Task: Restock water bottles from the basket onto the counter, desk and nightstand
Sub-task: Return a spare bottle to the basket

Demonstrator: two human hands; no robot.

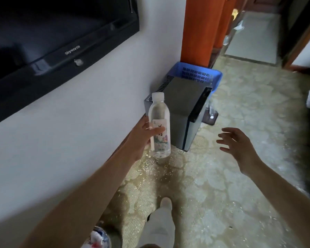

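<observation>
Counts: 1 water bottle (pixel 159 125), upright, in the left hand (pixel 139 140). 2 hands, the right hand (pixel 237 144) holding nothing. 1 blue basket (pixel 198 73). 1 grey appliance (pixel 183 111). 1 wall TV (pixel 52 38). 1 shoe (pixel 166 203) visible.

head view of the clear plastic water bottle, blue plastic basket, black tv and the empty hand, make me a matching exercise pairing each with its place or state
Things:
1. clear plastic water bottle with white cap
2. blue plastic basket
3. black flat-screen television
4. right hand

Places or states:
A. mounted on the white wall
B. open, holding nothing
C. upright in the left hand
D. on the floor behind the grey box-shaped appliance

Pairs: 1-C, 2-D, 3-A, 4-B
</observation>
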